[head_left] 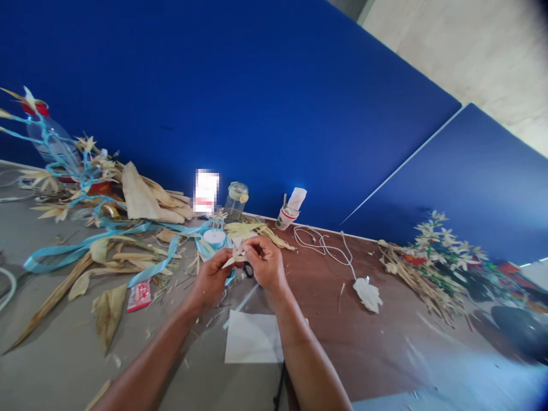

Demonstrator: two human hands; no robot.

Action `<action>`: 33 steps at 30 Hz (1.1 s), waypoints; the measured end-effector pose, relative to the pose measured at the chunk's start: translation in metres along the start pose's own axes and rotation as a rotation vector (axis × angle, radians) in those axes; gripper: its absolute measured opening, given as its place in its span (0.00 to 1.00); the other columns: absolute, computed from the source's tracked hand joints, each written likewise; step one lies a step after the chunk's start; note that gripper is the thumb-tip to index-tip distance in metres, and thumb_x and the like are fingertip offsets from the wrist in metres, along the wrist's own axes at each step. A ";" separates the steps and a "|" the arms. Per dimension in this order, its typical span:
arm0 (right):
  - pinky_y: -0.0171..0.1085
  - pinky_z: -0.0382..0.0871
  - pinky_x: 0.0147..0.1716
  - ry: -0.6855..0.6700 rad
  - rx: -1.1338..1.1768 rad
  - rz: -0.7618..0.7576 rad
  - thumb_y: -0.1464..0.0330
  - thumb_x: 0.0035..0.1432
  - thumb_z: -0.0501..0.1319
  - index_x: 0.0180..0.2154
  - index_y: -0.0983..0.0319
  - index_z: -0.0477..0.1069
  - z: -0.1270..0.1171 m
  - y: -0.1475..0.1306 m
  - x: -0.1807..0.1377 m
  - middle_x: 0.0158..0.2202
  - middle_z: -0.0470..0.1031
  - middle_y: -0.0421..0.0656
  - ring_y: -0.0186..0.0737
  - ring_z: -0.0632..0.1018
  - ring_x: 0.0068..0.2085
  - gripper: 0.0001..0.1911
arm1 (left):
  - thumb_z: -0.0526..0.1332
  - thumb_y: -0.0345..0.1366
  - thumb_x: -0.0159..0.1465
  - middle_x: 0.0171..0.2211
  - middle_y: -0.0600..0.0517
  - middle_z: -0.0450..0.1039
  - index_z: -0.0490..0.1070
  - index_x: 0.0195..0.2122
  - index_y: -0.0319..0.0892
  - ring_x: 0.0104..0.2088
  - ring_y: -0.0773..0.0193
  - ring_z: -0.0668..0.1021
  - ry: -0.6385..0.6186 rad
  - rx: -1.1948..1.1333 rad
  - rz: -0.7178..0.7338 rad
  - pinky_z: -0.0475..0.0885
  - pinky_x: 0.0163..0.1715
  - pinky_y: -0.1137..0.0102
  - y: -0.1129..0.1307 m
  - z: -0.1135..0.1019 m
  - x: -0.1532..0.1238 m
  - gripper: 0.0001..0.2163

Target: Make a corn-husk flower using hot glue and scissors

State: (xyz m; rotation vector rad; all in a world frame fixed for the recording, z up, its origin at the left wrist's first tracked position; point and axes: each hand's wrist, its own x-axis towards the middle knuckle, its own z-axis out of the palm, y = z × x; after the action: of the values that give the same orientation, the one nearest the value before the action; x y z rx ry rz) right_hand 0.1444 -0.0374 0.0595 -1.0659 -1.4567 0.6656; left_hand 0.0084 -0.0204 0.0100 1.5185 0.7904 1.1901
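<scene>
Both hands meet over the middle of the table around a small pale piece of dried corn husk [233, 261] with pointed ends. My left hand [210, 278] is closed on its lower side, fingers curled. From the right, my right hand [266, 264] pinches the same piece between thumb and fingertips. Just behind the hands stands a spool of light blue ribbon [214, 237]. A black loop, seemingly a scissors handle [248, 270], shows below the fingers, its rest hidden. Under my right forearm lies a white sheet of paper [252, 341].
Husks [139, 197], loose blue ribbon [60, 254] and a red packet [139, 295] crowd the left. At the back stand a clear jar [236, 201] and a paper cup [286, 218]. A white cable [325, 246], crumpled tissue [368, 295] and husk flowers [449, 242] lie rightward.
</scene>
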 end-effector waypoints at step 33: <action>0.36 0.69 0.37 -0.175 -0.191 -0.234 0.72 0.56 0.55 0.31 0.59 0.71 -0.012 -0.004 0.000 0.32 0.76 0.42 0.38 0.76 0.34 0.07 | 0.56 0.34 0.60 0.34 0.50 0.72 0.73 0.29 0.41 0.37 0.62 0.73 -0.037 -0.019 0.009 0.67 0.42 0.67 0.004 0.000 -0.002 0.07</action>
State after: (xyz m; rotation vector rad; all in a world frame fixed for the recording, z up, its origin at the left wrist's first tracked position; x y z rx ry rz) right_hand 0.1549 -0.0414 0.0650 -0.9799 -1.7931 0.4684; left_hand 0.0074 -0.0230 0.0132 1.5261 0.7459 1.1698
